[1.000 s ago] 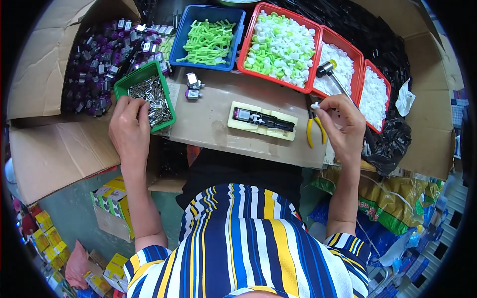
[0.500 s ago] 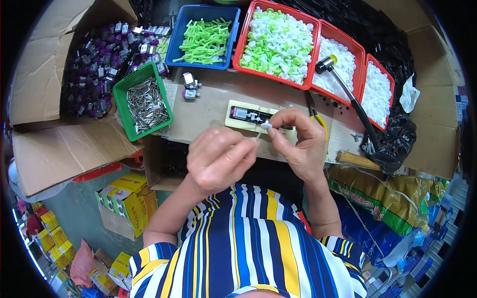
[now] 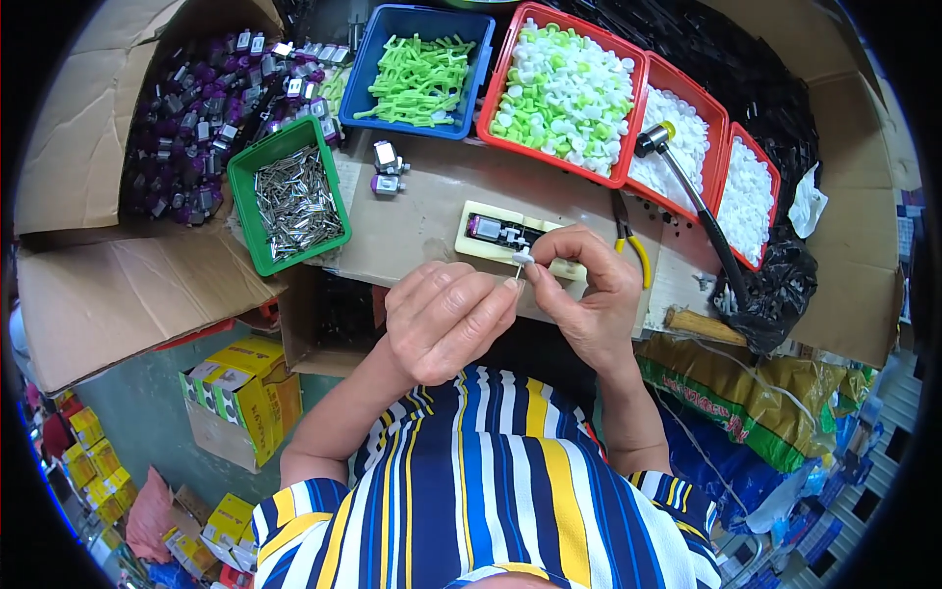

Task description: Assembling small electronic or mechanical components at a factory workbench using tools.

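My left hand (image 3: 446,322) is closed, pinching the end of a thin pale metal pin (image 3: 519,272) between thumb and forefinger. Between the thumb and forefinger of my right hand (image 3: 594,302) is a small white plastic piece (image 3: 523,255) with a round flat part. The pin's upper end meets the underside of this piece; whether it is inserted, I cannot tell. Just behind both hands lies a cream-coloured holder (image 3: 475,246), with a dark part (image 3: 485,227) bearing white and purple bits in its slot. My right hand covers the holder's right portion.
Left stands a green bin (image 3: 345,228) of metal pins. Behind are a blue bin (image 3: 488,39) of green strips and a red bin (image 3: 485,120) of white and green caps. A hammer (image 3: 721,240) leans over bins at right, near yellow-handled pliers (image 3: 640,257). Two metal-and-purple parts (image 3: 386,169) sit behind.
The pin and white piece have come together and stand more upright. My left hand has shifted slightly right. The whole view has moved a little.
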### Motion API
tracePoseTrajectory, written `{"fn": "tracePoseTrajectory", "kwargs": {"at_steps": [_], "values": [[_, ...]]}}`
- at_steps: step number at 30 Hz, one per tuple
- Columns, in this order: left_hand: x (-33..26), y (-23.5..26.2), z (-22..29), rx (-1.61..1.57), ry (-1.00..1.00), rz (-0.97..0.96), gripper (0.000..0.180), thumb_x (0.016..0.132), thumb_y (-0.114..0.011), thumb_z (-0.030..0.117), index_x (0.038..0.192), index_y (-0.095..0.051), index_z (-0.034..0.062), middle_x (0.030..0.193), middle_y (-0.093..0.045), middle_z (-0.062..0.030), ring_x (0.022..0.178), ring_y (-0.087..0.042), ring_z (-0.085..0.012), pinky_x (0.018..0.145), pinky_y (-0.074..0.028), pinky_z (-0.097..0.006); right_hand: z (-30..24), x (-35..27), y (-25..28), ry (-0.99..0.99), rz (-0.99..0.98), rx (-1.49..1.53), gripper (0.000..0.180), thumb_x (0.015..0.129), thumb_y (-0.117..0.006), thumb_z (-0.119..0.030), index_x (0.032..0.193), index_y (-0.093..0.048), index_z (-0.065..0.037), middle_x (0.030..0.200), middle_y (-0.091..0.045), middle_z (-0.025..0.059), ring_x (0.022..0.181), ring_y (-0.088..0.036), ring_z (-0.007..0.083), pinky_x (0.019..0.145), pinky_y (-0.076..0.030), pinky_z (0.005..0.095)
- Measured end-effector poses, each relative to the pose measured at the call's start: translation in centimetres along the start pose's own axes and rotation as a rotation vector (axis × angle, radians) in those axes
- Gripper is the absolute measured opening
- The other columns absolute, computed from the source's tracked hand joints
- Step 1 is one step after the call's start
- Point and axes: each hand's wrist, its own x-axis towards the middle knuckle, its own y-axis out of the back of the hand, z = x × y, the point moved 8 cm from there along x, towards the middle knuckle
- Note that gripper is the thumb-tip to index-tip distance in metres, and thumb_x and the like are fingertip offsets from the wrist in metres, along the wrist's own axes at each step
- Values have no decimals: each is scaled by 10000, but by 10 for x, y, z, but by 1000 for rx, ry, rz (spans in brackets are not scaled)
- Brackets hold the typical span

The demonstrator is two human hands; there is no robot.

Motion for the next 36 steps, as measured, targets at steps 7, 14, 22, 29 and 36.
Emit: {"fn": "tracePoseTrajectory", "kwargs": {"at_steps": [7, 14, 22, 29, 36], "values": [[1, -1, 1, -9, -19, 0, 250, 700, -793, -31, 933, -705, -3, 825, -619, -66, 677, -627, -218, 575, -512, -309, 12, -3, -1, -110, 7, 136, 112, 807, -703, 34, 908, -655, 44, 901, -658, 69, 853, -603, 134, 787, -476, 269], [-2, -7, -2, -29, 7, -9, 258, 694, -800, -38, 930, -704, -1, 822, -622, -68, 679, -630, -216, 584, -515, -302, -2, -4, 1, 41, -10, 5, 116, 784, -696, 56, 888, -649, 39, 866, -663, 85, 823, -617, 172, 759, -482, 281], [-5, -10, -30, -322, 412, -63, 346, 675, -831, 21, 1006, -729, 13, 832, -653, -96, 706, -639, -222, 594, -512, -308, -25, -6, 5, 319, -33, -282, 182, 721, -736, 61, 871, -654, 1, 850, -669, 98, 778, -652, 232, 687, -481, 319], [-9, -27, -46, -505, 454, -319, 384, 694, -848, 66, 1058, -741, 9, 898, -671, -99, 789, -643, -183, 665, -506, -276, -31, -5, -5, 425, -168, -384, 220, 709, -759, 41, 895, -667, -30, 861, -678, 91, 789, -664, 256, 691, -478, 344], [-22, -29, -54, -764, 703, -191, 353, 719, -854, 75, 1048, -748, 4, 933, -674, -82, 826, -631, -163, 724, -499, -265, -11, -4, 2, 211, -95, -98, 172, 755, -756, 32, 912, -687, 21, 869, -679, 116, 791, -650, 212, 674, -498, 298]]}}
